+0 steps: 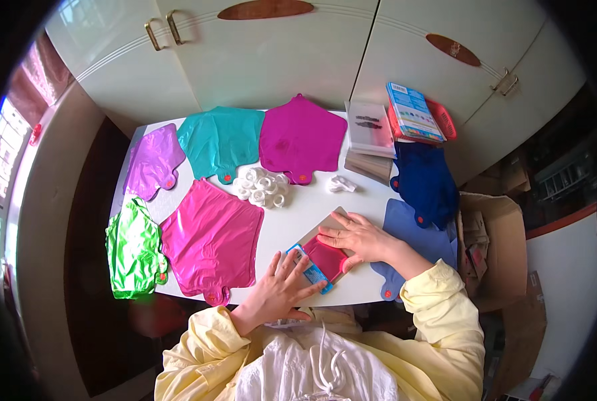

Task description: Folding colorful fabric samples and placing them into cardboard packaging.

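1. A person in yellow sleeves leans over a white tabletop point(298, 214).
2. The left hand point(282, 287) lies open, fingers spread on a flat balloon packet point(322, 257); the right hand point(359, 237) presses flat on its top edge.
3. The packet sits at the near edge, seemingly unopened.
4. Six flat foil balloons, among them a pink one point(211, 240), already lie spread out; ribbon rolls point(262, 187) wait untouched.

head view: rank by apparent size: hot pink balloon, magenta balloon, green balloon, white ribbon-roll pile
1. hot pink balloon
2. magenta balloon, though farther from the camera, so unsure against the first
3. green balloon
4. white ribbon-roll pile
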### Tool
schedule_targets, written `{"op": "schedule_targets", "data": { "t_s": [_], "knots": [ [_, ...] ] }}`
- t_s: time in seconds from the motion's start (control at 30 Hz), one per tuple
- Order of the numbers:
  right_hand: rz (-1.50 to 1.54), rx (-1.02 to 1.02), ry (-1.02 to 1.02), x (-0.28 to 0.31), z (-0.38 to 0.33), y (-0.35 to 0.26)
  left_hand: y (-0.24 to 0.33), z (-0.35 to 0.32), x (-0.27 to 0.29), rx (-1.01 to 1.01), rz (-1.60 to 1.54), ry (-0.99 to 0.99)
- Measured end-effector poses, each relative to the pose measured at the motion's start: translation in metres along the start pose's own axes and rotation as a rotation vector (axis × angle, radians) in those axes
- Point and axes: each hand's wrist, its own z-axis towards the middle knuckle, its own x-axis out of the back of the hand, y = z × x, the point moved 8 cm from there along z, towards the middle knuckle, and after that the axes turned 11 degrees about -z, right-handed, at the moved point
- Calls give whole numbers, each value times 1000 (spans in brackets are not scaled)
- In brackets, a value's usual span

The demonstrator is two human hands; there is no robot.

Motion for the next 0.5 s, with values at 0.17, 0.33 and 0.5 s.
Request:
{"op": "schedule_targets", "data": {
  "t_s": [0.17, 0.33, 0.5],
  "knots": [
    [54, 11, 15, 24, 5, -1, 6, 1, 7, 22, 34, 19],
    [98, -160, 413, 70, 58, 10, 24, -1, -22, 268, 107, 161],
    [57, -263, 768, 98, 121, 18, 39, 2, -26, 375, 161, 199]
  ]
}}
